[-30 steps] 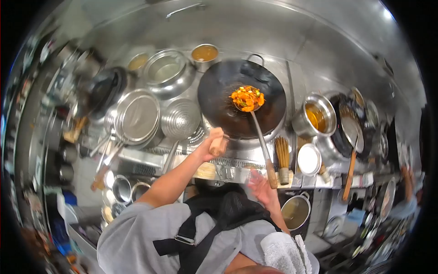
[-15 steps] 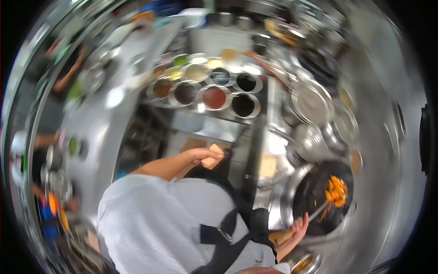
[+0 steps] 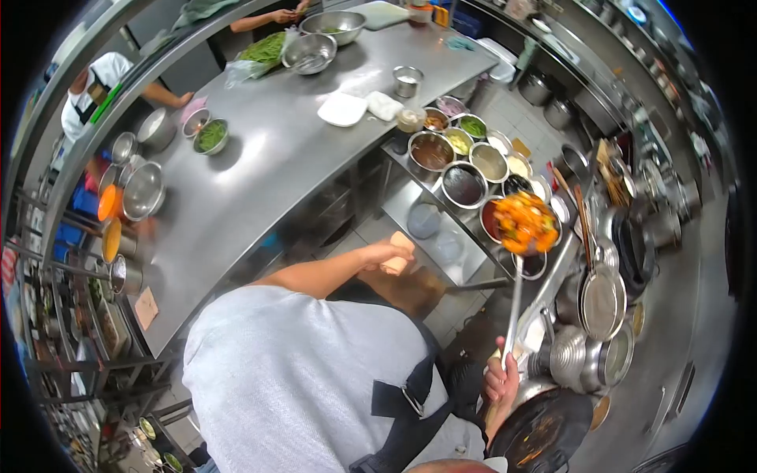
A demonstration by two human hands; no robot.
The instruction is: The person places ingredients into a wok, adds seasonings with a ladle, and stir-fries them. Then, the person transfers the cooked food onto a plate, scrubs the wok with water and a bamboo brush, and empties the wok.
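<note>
A: What do we have in our hands?

B: Our left hand (image 3: pixel 380 255), near the middle of the frame, has its fingers wrapped round a folded peach-coloured cloth (image 3: pixel 400 252). Our right hand (image 3: pixel 500 380), lower right, curls about the handle of a long-handled metal ladle (image 3: pixel 515 309).

A: How do we expect each to handle?

B: The cloth should be light and soft, so we can squeeze it anywhere. The ladle looks stiff and, we judge, heavy at the far end, where glossy orange pieces of food (image 3: pixel 526 224) are heaped; they look slippery and likely to slide if we tip it. Our best hold is a firm one on the handle, bowl level.

A: Which way do they point?

B: The ladle's long axis runs nearly upright in the frame, leaning slightly right, bowl end toward the top. The cloth slants from lower left to upper right.

A: And beyond?

B: The heap overlaps round steel pots (image 3: pixel 464 185) at right of centre; we cannot tell whether they touch. A black round wok (image 3: pixel 572 418) sits lower right.
</note>
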